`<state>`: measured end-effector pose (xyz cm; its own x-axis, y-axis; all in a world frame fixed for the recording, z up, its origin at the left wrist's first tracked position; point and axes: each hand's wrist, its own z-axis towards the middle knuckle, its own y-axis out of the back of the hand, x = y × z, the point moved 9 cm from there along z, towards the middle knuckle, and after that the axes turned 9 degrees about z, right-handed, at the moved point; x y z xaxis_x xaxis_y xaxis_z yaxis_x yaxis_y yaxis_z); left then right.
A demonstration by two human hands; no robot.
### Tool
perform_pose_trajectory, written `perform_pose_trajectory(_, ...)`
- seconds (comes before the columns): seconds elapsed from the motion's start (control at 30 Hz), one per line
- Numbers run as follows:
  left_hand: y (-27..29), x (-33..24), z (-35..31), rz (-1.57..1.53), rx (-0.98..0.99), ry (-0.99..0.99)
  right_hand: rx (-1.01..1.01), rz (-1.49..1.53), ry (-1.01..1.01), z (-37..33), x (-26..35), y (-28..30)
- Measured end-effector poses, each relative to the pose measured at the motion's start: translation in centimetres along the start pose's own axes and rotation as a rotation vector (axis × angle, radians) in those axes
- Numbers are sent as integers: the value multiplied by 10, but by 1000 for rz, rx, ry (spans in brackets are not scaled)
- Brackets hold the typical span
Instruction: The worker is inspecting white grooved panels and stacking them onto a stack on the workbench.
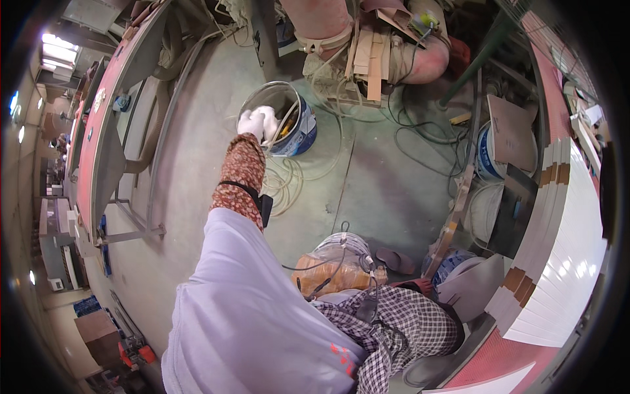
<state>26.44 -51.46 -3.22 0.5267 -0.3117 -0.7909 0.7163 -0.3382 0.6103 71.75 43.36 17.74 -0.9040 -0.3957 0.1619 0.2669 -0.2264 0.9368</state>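
My left hand, in a white glove, reaches forward to the near left rim of a blue metal bucket. Its fingers look curled, but what they hold, if anything, is hidden. Inside the bucket are a pale stick-like piece and some yellowish items, too small to name. A brown floral sleeve covers the forearm, with a dark strap around it. Pale cloth drapes over the upper arm. My right hand does not show.
Coiled pale hose lies beside the bucket. Dark cables trail toward a pink pipe ahead. A pink-topped bench stands left. Stacked white panels line the right. Near my checked clothing sits an orange-brown taped container.
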Motion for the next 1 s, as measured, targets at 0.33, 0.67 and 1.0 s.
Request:
perform_pose_trajectory(0.33,-141,53,-226,467,1019,-247,63,-289,202,5,-100,-6)
perform_pose_trajectory(0.67,-149,29,-204,410,1191,-129,72,183,-268,-77,-71,18)
perform_pose_trajectory(1.0,-173,-97,-312,460,1605,-512,27,-82,-445,-125,-191,14)
